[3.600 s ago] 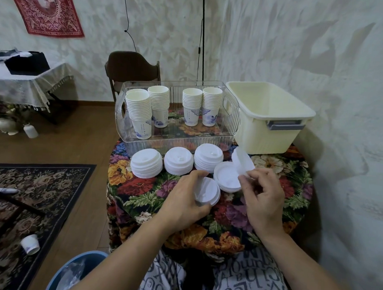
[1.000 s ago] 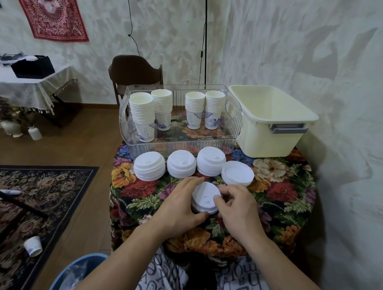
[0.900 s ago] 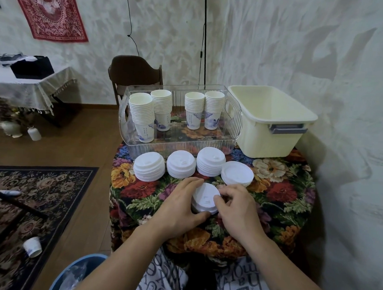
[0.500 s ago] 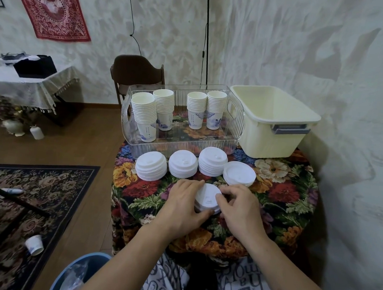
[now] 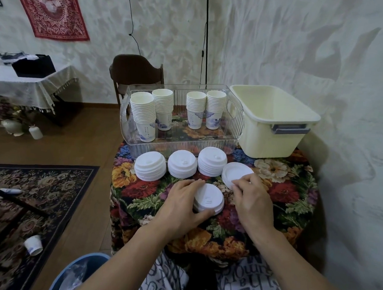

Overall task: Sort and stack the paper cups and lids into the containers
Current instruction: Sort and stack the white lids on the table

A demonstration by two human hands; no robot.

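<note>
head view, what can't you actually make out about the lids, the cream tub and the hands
- Cream tub: its floor is hidden by its own near wall in the head view.
- Lid stack under the left hand: its left side is covered by the fingers, so the count is unreadable.
- Upside-down lids: the right hand covers their near edge; whether it pinches one cannot be told.
- Blue bucket: cut off by the bottom edge.

Both forearms are bare, with no sleeves, watch or rings to be seen on the left hand [image 5: 180, 205] or the right hand [image 5: 252, 203]. The lap is covered by pale grey trousers [image 5: 240, 289] printed with large dark letters.
</note>
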